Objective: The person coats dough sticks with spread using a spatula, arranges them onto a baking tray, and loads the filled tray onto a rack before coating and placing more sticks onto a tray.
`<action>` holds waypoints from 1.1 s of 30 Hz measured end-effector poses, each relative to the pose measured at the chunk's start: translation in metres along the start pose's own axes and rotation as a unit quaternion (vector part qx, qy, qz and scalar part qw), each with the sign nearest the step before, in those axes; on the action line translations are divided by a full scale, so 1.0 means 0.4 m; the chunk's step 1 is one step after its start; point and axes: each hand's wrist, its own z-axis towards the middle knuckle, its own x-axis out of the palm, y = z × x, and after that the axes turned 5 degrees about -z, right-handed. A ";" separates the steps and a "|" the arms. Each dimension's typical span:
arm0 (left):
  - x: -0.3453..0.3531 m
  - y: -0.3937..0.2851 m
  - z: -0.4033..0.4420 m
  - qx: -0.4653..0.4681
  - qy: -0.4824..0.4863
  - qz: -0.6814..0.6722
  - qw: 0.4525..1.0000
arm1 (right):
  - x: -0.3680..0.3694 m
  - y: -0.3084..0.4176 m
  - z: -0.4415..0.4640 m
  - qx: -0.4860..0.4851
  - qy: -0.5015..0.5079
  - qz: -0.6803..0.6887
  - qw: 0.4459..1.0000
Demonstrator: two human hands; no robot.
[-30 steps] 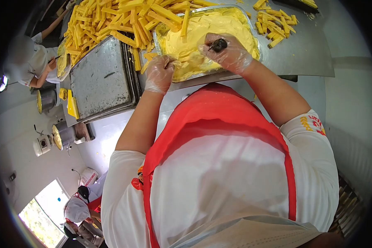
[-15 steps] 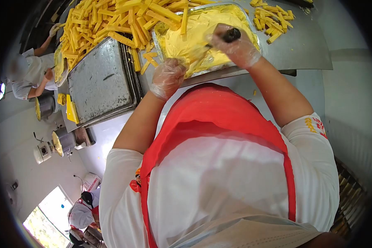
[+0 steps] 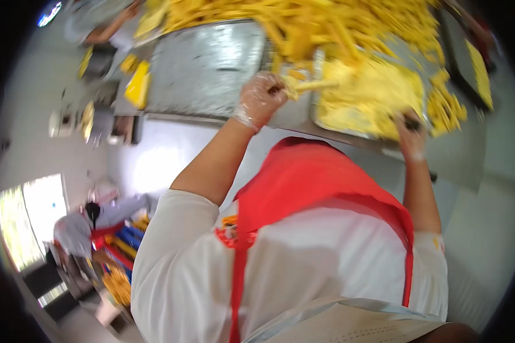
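My left hand (image 3: pixel 261 100), in a clear plastic glove, is closed on one end of a yellow stick (image 3: pixel 317 85), which is smeared with pale cream near the fingers and points right. Beside it is a foil-lined tray (image 3: pixel 316 111) of pale yellow cream (image 3: pixel 372 86). My right hand (image 3: pixel 413 140), also gloved, is at the tray's right front corner, closed around the dark handle of a brush (image 3: pixel 411 123). The brush's bristles are blurred against the cream. Behind the tray lies a large heap of yellow sticks (image 3: pixel 303 28).
Flat metal baking trays (image 3: pixel 206 68) are stacked left of my left hand. A smaller pile of sticks (image 3: pixel 445 108) lies right of the cream. A yellow scraper-like piece (image 3: pixel 137 86) is at the table's left. Other people (image 3: pixel 106 26) work at the far left, lower left and upper right.
My view has turned, so the table appears farther right. My left hand has moved left away from the cream with the stick; my right hand has moved right and nearer the tray's front corner with the brush.
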 end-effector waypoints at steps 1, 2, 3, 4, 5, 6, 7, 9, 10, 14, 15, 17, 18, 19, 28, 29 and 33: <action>-0.095 0.028 -0.014 0.065 -0.099 0.098 0.988 | 0.002 -0.006 -0.006 0.008 -0.009 -0.011 1.000; -0.180 0.085 -0.025 0.003 -0.195 0.075 0.978 | 0.013 -0.012 -0.008 -0.051 -0.048 -0.071 0.995; -0.282 0.110 -0.039 -0.051 -0.237 0.047 0.969 | 0.008 0.010 -0.013 -0.048 -0.045 -0.088 0.994; -0.373 0.160 -0.056 -0.065 -0.300 0.073 0.949 | 0.001 0.028 -0.011 -0.041 -0.047 -0.109 0.992; -0.458 0.223 -0.073 -0.078 -0.358 0.099 0.925 | 0.000 0.029 0.000 -0.049 -0.042 -0.110 0.992; -0.536 0.316 -0.088 -0.098 -0.390 0.118 0.908 | 0.007 0.018 0.010 -0.037 -0.043 -0.132 0.990; -0.601 0.397 -0.105 -0.116 -0.420 0.137 0.890 | 0.021 0.020 0.013 -0.022 -0.047 -0.153 0.987; -0.680 0.471 -0.120 -0.174 -0.406 0.217 0.871 | 0.044 0.074 0.011 -0.012 -0.042 -0.145 0.989; -0.703 0.507 -0.128 -0.231 -0.387 0.291 0.844 | 0.047 0.094 0.009 -0.003 -0.038 -0.139 0.990; -0.720 0.604 -0.163 -0.324 -0.283 0.449 0.783 | 0.043 0.106 0.016 -0.035 -0.015 -0.236 0.971; -0.704 0.562 -0.175 -0.338 -0.278 0.438 0.785 | 0.045 0.105 0.011 -0.044 -0.023 -0.156 0.986; -0.703 0.586 -0.210 -0.256 -0.227 0.587 0.734 | 0.053 0.111 -0.004 -0.066 -0.043 -0.157 0.984; -0.685 0.612 -0.236 -0.137 -0.263 0.627 0.721 | 0.049 0.119 -0.017 -0.095 -0.054 -0.158 0.981; -0.633 0.479 -0.185 -0.193 -0.325 0.526 0.762 | 0.052 0.143 -0.032 -0.126 -0.057 -0.159 0.978; 0.072 -0.072 0.270 0.314 0.031 0.164 0.935 | 0.012 0.203 0.010 -0.108 -0.020 -0.279 0.954; 0.137 -0.135 0.300 0.297 0.060 0.193 0.933 | -0.017 0.229 0.002 -0.158 -0.010 -0.253 0.955; 0.363 -0.225 0.443 0.125 0.186 0.301 0.927 | -0.017 0.246 -0.040 -0.260 0.066 -0.151 0.951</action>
